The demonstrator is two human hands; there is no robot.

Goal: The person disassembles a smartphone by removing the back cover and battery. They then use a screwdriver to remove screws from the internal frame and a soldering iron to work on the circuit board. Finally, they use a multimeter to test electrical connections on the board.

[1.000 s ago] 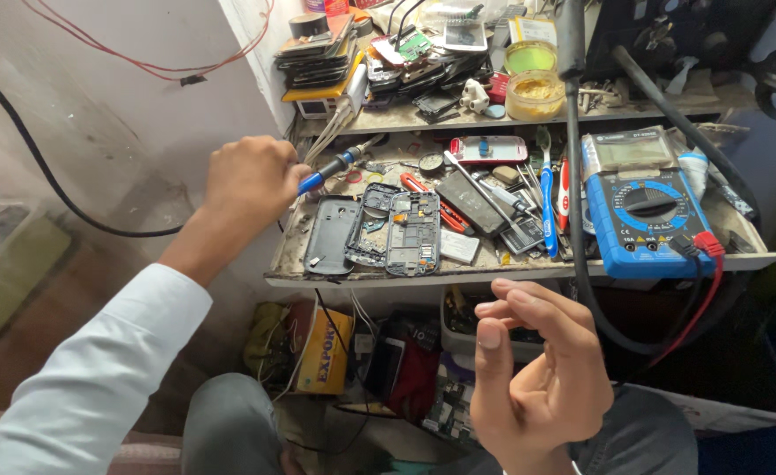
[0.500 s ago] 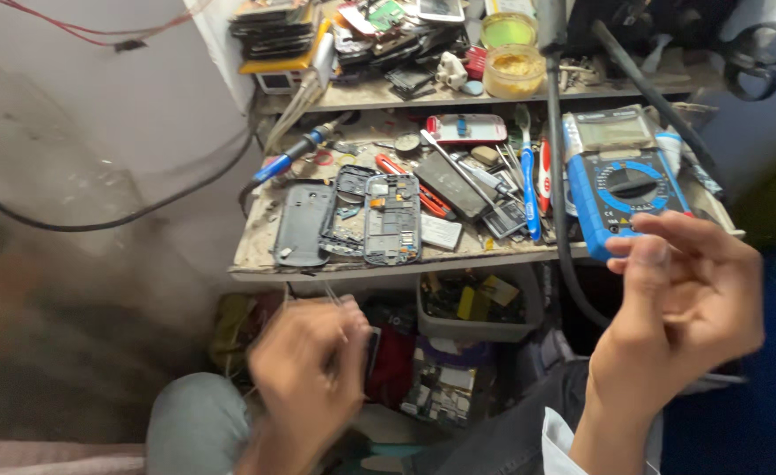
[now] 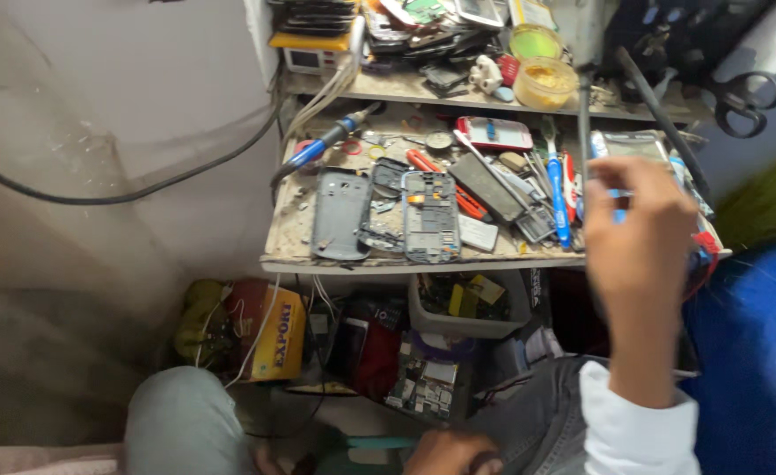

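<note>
My right hand (image 3: 639, 237) is raised in front of the right end of the cluttered work shelf (image 3: 423, 262), back toward me, fingers bent upward. It covers most of a blue multimeter (image 3: 627, 146). Whether it pinches anything is hidden. My left hand (image 3: 450, 457) is low between my knees at the bottom edge, and only its top shows. On the shelf lie a grey phone back cover (image 3: 340, 211) and a stripped phone frame (image 3: 429, 215), side by side. A blue-handled soldering iron (image 3: 326, 141) rests at the shelf's back left.
A red and white phone (image 3: 494, 134), a blue screwdriver (image 3: 557, 189) and loose parts crowd the shelf. Jars (image 3: 545, 82) stand on the upper ledge, scissors (image 3: 744, 97) hang at right. Below are a grey bin (image 3: 467, 308), a yellow box (image 3: 278, 330) and a circuit board (image 3: 423, 383).
My left hand left the soldering iron on the shelf and dropped to my lap. My right hand rose from near my chest up in front of the multimeter.
</note>
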